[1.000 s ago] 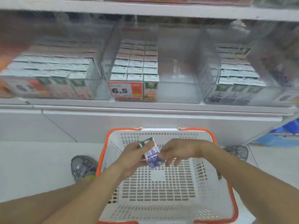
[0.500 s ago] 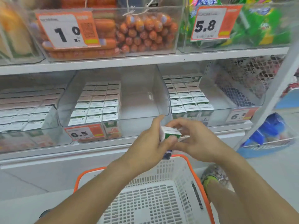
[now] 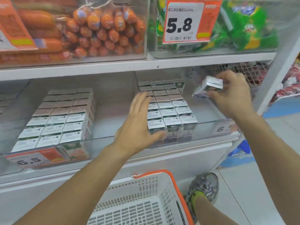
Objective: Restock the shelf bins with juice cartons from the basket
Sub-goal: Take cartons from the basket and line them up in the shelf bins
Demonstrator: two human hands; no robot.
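Note:
My right hand [image 3: 233, 93] holds a small juice carton [image 3: 207, 87], tilted, above the empty right side of the clear right-hand shelf bin [image 3: 211, 125]. That bin holds rows of purple-sided cartons [image 3: 168, 111] on its left. My left hand [image 3: 138, 124] is spread flat with straight fingers at the bin's left front, by the front cartons. Another clear bin [image 3: 97, 140] to the left holds rows of orange-sided cartons [image 3: 58, 117]. The white basket with an orange rim [image 3: 167, 189] sits below on the floor; the visible part of it holds no cartons.
The upper shelf carries a bin of orange sausages [image 3: 97, 30] and a bin of green packets [image 3: 243, 30] with a 5.8 price tag. Price tags reading 6.5 hang on the lower bins. A white shelf post [image 3: 279, 70] stands at the right. My shoe [image 3: 203, 189] is beside the basket.
Both hands lifted the carton from the basket to the shelf. My left hand has let go and spread open by the bin; my right hand carried the carton right, over the bin.

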